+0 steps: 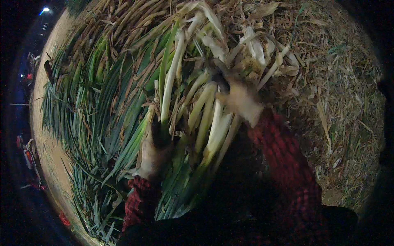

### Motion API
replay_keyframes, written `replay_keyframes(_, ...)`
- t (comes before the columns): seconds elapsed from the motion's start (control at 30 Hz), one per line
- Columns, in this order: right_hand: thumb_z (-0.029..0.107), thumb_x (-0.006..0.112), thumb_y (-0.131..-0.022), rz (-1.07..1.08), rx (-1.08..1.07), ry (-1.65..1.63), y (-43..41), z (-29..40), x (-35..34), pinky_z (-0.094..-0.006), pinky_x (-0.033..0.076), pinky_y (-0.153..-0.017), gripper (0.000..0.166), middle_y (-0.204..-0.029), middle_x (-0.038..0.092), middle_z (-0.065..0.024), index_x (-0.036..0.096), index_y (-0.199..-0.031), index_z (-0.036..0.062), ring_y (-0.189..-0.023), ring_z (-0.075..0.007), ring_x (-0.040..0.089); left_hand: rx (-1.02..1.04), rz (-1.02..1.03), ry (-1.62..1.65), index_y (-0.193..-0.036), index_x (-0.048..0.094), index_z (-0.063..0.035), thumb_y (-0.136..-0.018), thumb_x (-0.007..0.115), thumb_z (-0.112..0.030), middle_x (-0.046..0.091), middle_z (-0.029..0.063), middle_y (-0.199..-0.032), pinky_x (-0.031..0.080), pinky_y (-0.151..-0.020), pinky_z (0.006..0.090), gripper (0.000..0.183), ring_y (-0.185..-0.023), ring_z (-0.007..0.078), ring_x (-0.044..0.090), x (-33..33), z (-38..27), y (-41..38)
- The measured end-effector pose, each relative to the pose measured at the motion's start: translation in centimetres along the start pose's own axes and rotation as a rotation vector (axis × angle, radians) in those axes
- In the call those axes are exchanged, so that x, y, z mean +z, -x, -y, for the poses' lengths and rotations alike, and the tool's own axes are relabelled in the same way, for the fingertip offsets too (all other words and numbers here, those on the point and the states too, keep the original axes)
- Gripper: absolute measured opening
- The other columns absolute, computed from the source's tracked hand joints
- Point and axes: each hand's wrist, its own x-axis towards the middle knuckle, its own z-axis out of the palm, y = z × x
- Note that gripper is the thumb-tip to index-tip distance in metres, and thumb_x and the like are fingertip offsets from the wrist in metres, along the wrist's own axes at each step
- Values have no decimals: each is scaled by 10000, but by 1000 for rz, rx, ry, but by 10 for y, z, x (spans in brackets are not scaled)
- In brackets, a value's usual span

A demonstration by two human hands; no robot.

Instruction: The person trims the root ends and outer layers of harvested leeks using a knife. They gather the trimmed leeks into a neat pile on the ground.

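Long green onions with white stalks lie in a large heap. My left hand (pixel 152 153), below the picture's middle, is closed round the lower part of a white green onion stalk (pixel 169 83) that points upward. My right hand (pixel 241 98) is blurred by motion, just right of the middle, beside the upper ends of thick pale stalks (pixel 217 126). Something dark is at its fingers; whether the hand holds it, I cannot tell. Green leaves (pixel 178 190) of onions hang down between my two red-sleeved forearms.
Green onion leaves (pixel 77 104) fill the left side, with dry brown leaves above them. Peeled pale skins (pixel 255 49) lie at the top, right of the stalks. Dry straw litter (pixel 344 101) covers the ground on the right. Bare soil (pixel 60 153) shows at the left edge.
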Motion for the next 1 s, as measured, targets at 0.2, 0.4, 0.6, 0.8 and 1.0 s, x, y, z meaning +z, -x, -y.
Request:
replay_keyframes(0.2,210,647,-715,127,-107,145,43,16,29,-426,507,-671,828,-812,619,-187,227,-1428,240,-737,-349,627,-73,115,185,-1404,251,-42,-800,596,-42,540,178,-1186,433,-883,314,696,-1056,195,543,-11,19,30)
replay_keyframes(0.4,220,630,-758,126,158,-244,-13,6,1,-444,496,-573,779,-750,617,-150,227,-1424,223,-601,-332,592,-6,191,256,-1424,202,-30,-836,479,5,550,155,-1175,430,-883,316,650,-1041,212,547,-7,7,45)
replay_keyframes(0.6,254,626,-736,5,37,287,31,2,16,-446,494,-552,756,-769,631,-153,283,-1407,188,-584,-317,597,169,178,83,-1426,219,-67,-786,503,0,569,131,-926,470,-754,321,704,-818,271,571,-5,-10,66)
replay_keyframes(0.8,216,651,-765,21,-119,137,58,22,8,-409,519,-659,714,-972,640,-174,310,-1391,180,-762,-323,639,192,329,-24,-1389,300,-124,-743,627,-117,536,193,-1083,490,-747,426,724,-908,380,571,25,41,87)
replay_keyframes(1.0,267,651,-766,146,-22,285,79,6,36,-379,529,-704,721,-1179,568,-132,304,-1396,205,-861,-321,635,338,-174,-636,-1246,470,-76,-744,679,-231,497,203,-1128,449,-792,464,566,-991,392,504,-17,-2,-2)
